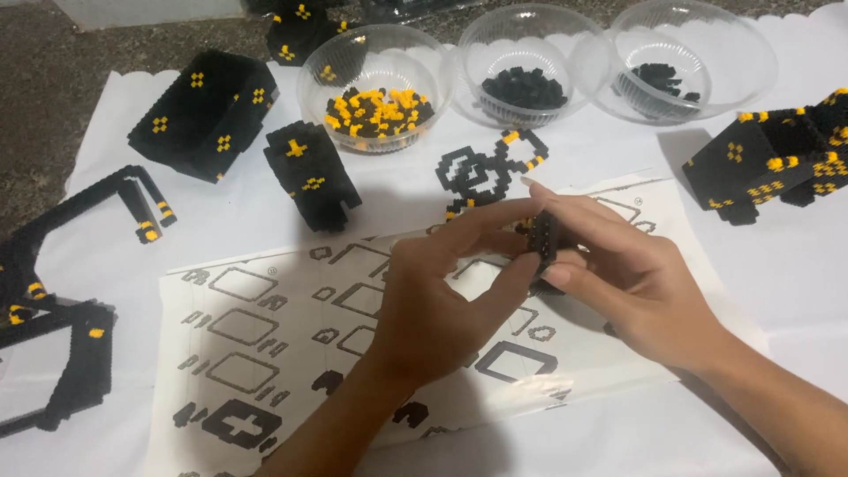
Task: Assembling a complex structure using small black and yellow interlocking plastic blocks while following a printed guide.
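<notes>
Pinching a small black brick piece [542, 238] between them, the left hand [442, 296] and right hand [632, 291] meet above the printed instruction sheet [265, 353] on the bench [777, 265]. Each grip is clenched on the piece: left fingertips close in from the left, right fingers [574, 212] wrap it from the right and behind. Its long axis stands roughly upright, studded face towards the left hand. A bowl of yellow and black bricks [375, 88] sits well beyond.
</notes>
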